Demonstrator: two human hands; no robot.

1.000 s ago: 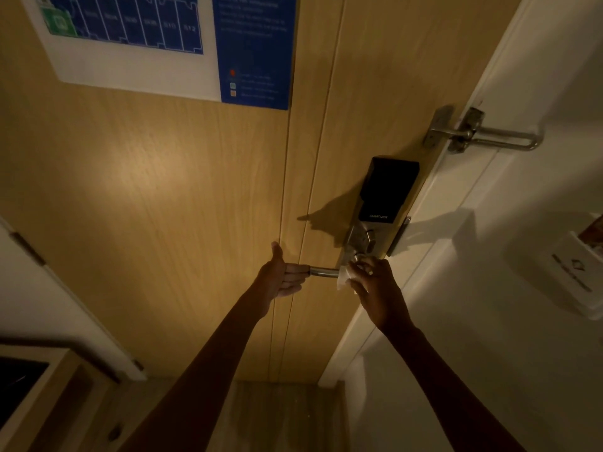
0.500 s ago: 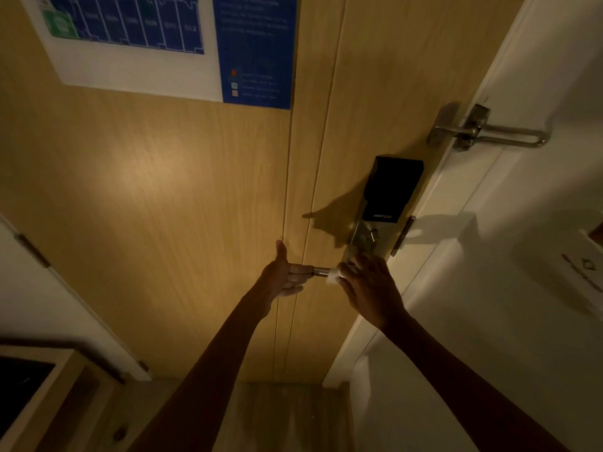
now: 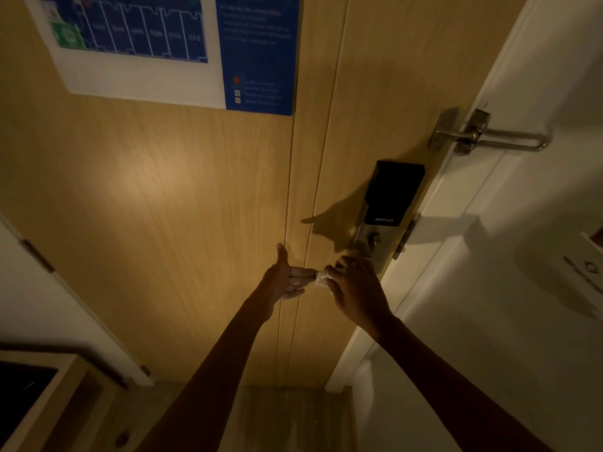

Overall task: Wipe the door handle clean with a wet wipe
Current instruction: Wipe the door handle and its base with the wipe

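Observation:
A metal lever door handle sticks out leftward from the lock plate (image 3: 370,238) on the wooden door (image 3: 163,197); both hands cover almost all of it. My right hand (image 3: 357,290) is wrapped over the lever with a white wet wipe (image 3: 320,279) bunched under its fingers. My left hand (image 3: 284,280) touches the lever's free end, thumb up and fingers loosely curled at it. The black smart lock panel (image 3: 394,192) sits just above the handle.
A swing-bar door guard (image 3: 489,137) bridges door and white frame at the upper right. A blue evacuation plan (image 3: 182,44) hangs high on the door. White wall with a card holder (image 3: 587,272) at right; a wooden cabinet (image 3: 39,396) at lower left.
My right hand has slid with the wipe leftward along the lever, from near the lock plate towards my left hand. The left hand has stayed at the lever's end.

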